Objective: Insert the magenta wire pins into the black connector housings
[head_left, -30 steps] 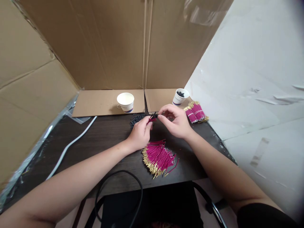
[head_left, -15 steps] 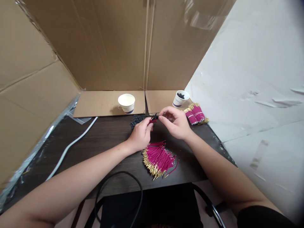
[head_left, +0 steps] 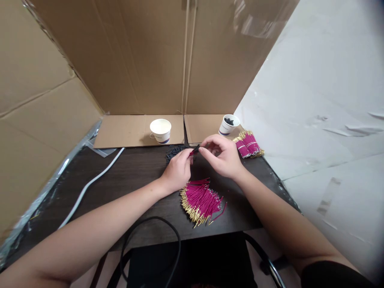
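Note:
My left hand point(head_left: 177, 170) is closed around a small bunch of magenta wires point(head_left: 192, 152) whose upper ends are covered by short black tubes point(head_left: 196, 149). Thumb and forefinger of my right hand point(head_left: 223, 158) pinch together at the tip of a black tube; the fingertips hide most of it. Just below both hands, a fanned pile of magenta wires point(head_left: 202, 200) with gold pins and silvery ends lies on the dark table. Loose black tubes point(head_left: 174, 152) are heaped behind my left hand, which partly covers them.
A white paper cup point(head_left: 161, 132) with a handle stands at the back on a cardboard sheet point(head_left: 126, 130). Another cup point(head_left: 228, 126) holds black pieces, near tied magenta wire bundles point(head_left: 248, 145). A white cable point(head_left: 87, 186) crosses the left side. Cardboard walls point(head_left: 144, 56) enclose the table.
The black ends in my left hand have drawn closer together, and my right fingertips have shifted slightly left. The pile, cups and bundles stay put.

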{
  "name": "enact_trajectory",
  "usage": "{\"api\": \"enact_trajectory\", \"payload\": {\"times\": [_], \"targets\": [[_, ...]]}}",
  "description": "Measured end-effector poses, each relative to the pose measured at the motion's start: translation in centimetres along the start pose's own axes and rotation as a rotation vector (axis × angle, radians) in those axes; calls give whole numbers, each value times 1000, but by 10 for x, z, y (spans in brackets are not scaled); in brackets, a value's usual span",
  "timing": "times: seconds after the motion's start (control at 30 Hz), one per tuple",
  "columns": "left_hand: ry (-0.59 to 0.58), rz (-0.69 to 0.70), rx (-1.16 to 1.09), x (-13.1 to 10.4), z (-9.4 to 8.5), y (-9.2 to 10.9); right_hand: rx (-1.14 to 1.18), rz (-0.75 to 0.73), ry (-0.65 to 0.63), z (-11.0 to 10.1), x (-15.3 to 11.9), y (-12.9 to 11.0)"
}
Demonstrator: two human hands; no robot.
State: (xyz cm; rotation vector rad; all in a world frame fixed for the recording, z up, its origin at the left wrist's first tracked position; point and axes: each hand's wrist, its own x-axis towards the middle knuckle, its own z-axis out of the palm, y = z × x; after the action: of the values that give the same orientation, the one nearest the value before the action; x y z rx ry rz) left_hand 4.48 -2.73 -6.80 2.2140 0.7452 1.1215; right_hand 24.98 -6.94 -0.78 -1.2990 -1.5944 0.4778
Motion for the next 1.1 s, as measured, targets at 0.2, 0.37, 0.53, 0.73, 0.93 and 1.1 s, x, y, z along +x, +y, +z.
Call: {"api": "enact_trajectory", "payload": {"times": [0.2,0.37,0.53,0.73,0.93,1.1], "targets": [[-13,7,25,0,0,-1,-26,-23,3,2,-2,-1],[-20,31,17,-1,0,-2,-41,-55,-14,1,-1,0],[-20,24,7,-2,1,-3,-81,-174,-25,-2,-1,-1],[-31,29,0,-2,1,-4,-41,-180,-30,-2,-3,0],[-36,40,4,-1,2,-5,39,-101,-36,1,-5,1],[-31,59,-6,-2,2,-6,27,-128,-36,1,-6,1]]}}
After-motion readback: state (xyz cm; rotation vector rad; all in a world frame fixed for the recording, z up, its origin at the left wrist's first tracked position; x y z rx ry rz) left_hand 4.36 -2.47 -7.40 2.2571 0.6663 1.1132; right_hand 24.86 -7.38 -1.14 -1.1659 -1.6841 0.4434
